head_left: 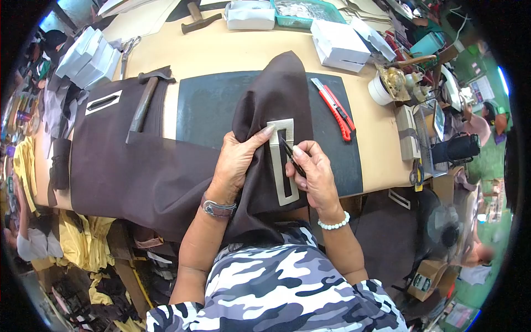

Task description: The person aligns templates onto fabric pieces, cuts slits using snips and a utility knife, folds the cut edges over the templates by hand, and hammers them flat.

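A dark brown sheet of leather-like material [149,171] lies over the table and bunches up in front of me. On it sits a pale rectangular frame [278,176] around a long dark slot. My left hand [240,157] grips the folded material, its thumb pressing the frame's upper left corner. My right hand [312,171] is closed around a small dark tool [297,161], perhaps thread snips, with its tip at the slot. The fingers partly hide this tool. Beneath the material is a dark cutting mat [210,105].
A red utility knife [334,110] lies on the mat to the right. One hammer [145,105] rests on the material at left, another [198,19] at the back. Scissors [128,52], white boxes [340,47], a teal basket [307,22] and a white pot [380,88] surround the work.
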A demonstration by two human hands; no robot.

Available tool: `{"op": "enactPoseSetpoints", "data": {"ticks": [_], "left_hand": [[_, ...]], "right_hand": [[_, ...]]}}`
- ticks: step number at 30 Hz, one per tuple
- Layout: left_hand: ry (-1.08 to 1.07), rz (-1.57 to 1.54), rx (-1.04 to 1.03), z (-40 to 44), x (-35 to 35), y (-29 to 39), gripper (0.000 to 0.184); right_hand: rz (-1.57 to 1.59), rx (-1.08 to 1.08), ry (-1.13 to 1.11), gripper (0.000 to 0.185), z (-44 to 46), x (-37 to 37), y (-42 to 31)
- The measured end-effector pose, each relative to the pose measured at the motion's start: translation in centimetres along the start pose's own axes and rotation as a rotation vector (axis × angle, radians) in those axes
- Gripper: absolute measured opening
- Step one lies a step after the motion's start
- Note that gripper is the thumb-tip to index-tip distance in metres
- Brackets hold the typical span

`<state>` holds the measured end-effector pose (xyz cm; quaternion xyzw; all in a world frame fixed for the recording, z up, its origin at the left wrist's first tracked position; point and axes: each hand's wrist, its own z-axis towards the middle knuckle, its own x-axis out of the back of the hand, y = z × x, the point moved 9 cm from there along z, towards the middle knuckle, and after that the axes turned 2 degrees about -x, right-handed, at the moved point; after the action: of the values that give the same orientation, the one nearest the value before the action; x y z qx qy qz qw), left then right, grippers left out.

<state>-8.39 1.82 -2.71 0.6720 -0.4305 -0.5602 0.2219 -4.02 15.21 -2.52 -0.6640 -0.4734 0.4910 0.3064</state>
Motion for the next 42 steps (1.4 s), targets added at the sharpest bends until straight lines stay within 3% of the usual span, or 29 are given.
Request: {"op": "enactPoseSetpoints", "data": {"ticks": [17, 20, 24, 31, 42], "left_hand": [[0.023, 0.13, -0.09, -1.3, -1.2, 1.3, 0.019], [0.079, 0.355, -0.064, -0.8, 0.3, 0.6, 0.021], [0.084, 0.231, -0.153, -1.4, -1.0, 1.2, 0.022], [0.242, 0.076, -0.33, -1.9, -0.8, 0.6, 0.018], [0.263, -0.01, -0.298, -3.5, -2.0, -0.2, 0.009]], "right_hand": [[0.033, 0.061, 0.034, 0.017, 0.0, -0.3, -0.4], [0.005, 0.087, 0.055, 0.017, 0.3, -0.4, -0.2], [-0.265, 0.203, 0.131, 0.018, -0.2, -0.3, -1.0], [-0.152, 0.118, 0.135, 0.019, -2.6, -1.2, 0.0], [0.092, 0.32, 0.203, 0.016, -2.1, -1.6, -0.2]]}}
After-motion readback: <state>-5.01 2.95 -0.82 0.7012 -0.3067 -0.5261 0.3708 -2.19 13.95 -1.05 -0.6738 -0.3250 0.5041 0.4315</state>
